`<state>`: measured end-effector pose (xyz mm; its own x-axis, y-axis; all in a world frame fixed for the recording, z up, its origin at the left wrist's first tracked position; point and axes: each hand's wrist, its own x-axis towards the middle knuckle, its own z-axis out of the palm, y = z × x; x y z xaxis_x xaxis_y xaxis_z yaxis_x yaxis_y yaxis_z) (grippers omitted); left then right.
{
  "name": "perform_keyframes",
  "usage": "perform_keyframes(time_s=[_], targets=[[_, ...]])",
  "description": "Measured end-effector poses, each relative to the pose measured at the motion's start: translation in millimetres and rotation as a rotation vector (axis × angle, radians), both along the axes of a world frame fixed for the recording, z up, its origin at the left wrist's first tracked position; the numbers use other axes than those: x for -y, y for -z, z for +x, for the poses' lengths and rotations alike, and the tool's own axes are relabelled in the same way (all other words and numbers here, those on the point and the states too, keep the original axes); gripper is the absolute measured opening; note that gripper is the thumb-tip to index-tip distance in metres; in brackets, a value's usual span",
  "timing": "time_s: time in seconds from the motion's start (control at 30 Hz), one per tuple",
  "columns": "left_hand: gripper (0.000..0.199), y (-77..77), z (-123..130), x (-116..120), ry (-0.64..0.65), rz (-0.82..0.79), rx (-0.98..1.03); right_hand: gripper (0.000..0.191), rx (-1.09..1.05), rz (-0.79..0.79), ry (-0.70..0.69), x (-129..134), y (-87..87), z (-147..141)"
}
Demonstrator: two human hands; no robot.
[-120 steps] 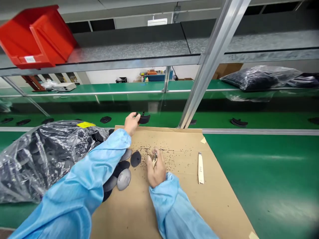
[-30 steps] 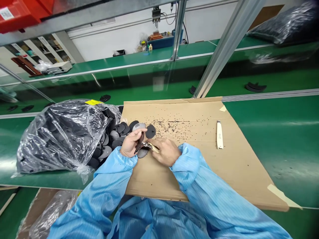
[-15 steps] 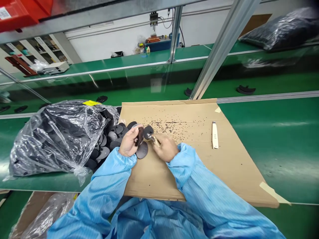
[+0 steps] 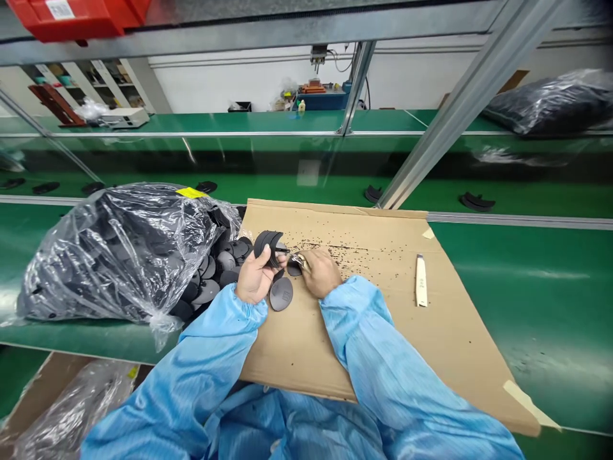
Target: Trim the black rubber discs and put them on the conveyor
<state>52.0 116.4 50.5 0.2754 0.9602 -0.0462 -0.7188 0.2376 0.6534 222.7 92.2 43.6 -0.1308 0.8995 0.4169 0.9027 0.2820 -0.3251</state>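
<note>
My left hand [image 4: 255,276] is closed around a few curved black pieces [image 4: 268,246], held up over the cardboard sheet [image 4: 383,345]. Just right of it, my right hand [image 4: 320,271] grips a small metal-tipped tool [image 4: 300,259], its tip close to the held pieces. Below my left hand a round black disc [image 4: 281,294] lies flat on the cardboard. Another dark disc [image 4: 294,267] lies beneath the tool, partly hidden. Black specks are scattered beyond my right hand.
A clear bag [image 4: 110,255] of black discs lies at the left, with loose discs [image 4: 207,291] spilling beside it. A cream-handled tool [image 4: 421,281] rests on the cardboard's right. A metal post [image 4: 431,140] rises behind.
The view has shifted. My left hand has turned, so the curved black pieces now stand upright, fanned above its fingers. My right hand still holds the tool beside them.
</note>
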Motion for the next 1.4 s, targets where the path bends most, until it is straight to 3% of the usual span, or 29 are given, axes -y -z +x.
perform_keyframes(time_s=[0.13, 0.3, 0.37, 0.47, 0.6, 0.67, 0.77, 0.87, 0.97, 1.17, 1.4], targets=[[0.041, 1.8, 3.6, 1.7, -0.054, 0.086, -0.112, 0.021, -0.511, 0.017, 0.083, 12.1, -13.9, 2.5], [0.043, 9.1, 10.2, 8.7, -0.002, 0.259, -0.26, 0.04, -1.387, -0.482, -0.021, 21.2, -22.4, -2.0], [0.045, 12.0, 11.2, 11.2, 0.007, 0.335, -0.33, 0.041, -1.558, -0.618, -0.053, 22.4, -23.3, -3.4], [0.044, 14.4, 10.8, 13.3, 0.043, 0.335, -0.392, 0.036, -1.684, -0.703, -0.107, 23.5, -25.4, -3.8], [0.043, 14.1, 9.7, 13.4, 0.078, 0.324, -0.431, 0.025, -1.672, -0.747, -0.179, 23.7, -27.7, -5.3], [0.045, 13.6, 9.8, 13.3, 0.068, 0.314, -0.462, 0.026, -1.652, -0.703, -0.141, 23.5, -26.8, -7.2], [0.047, 12.8, 10.4, 13.5, 0.005, 0.268, -0.472, 0.034, -1.568, -0.497, -0.045, 24.4, -24.0, -9.8], [0.046, 11.1, 9.8, 14.1, -0.022, 0.244, -0.461, 0.034, -1.257, -0.214, -0.03, 27.8, -21.9, -10.7], [0.046, 8.9, 7.4, 14.4, 0.026, 0.281, -0.486, 0.027, -0.976, -0.075, 0.007, 31.6, -21.4, -9.9], [0.046, 9.0, 5.3, 13.5, 0.07, 0.292, -0.558, 0.02, -0.78, -0.01, 0.005, 33.2, -21.5, -8.5], [0.044, 7.8, 5.2, 15.3, 0.066, 0.338, -0.555, 0.023, -0.843, -0.049, -0.001, 31.4, -17.8, -9.3]])
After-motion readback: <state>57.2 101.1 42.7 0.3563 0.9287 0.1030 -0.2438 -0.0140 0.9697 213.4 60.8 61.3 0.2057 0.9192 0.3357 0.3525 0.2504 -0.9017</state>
